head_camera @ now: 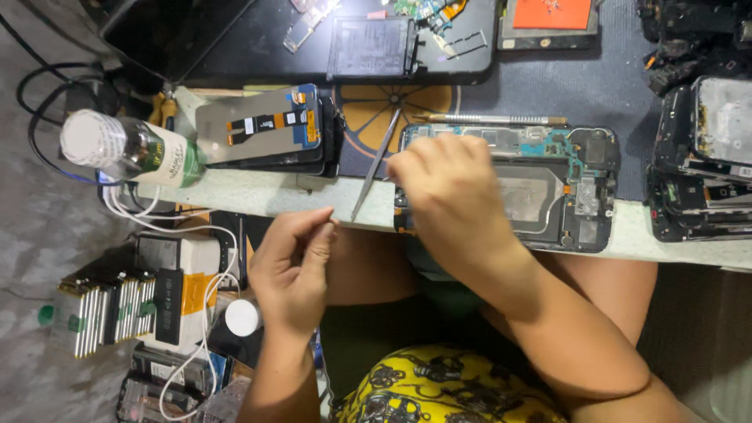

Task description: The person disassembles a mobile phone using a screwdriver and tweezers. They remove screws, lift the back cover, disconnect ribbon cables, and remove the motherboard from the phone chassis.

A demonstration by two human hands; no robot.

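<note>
pale, speckled and crowded, the worktop runs across the head view with a dark blue mat behind it. 1 opened phone lies at the near edge, back cover off, its green board and metal shields showing. the right hand rests over the left half of that phone, fingers curled down in a close pinch on its upper left corner; what sits between the fingertips cannot be told. metal tweezers lie slanted on the worktop just left of this hand, touching neither hand as far as can be seen. the left hand is off the worktop, lower down above the lap, thumb and forefinger pressed together in a tight grip; anything held there is too small to see. left of the tweezers lies a stack of phone screens with orange flex cables, and beside it a clear bottle with a green label on its side. white cables hang below the edge. more stripped phones crowd the right end.
</note>
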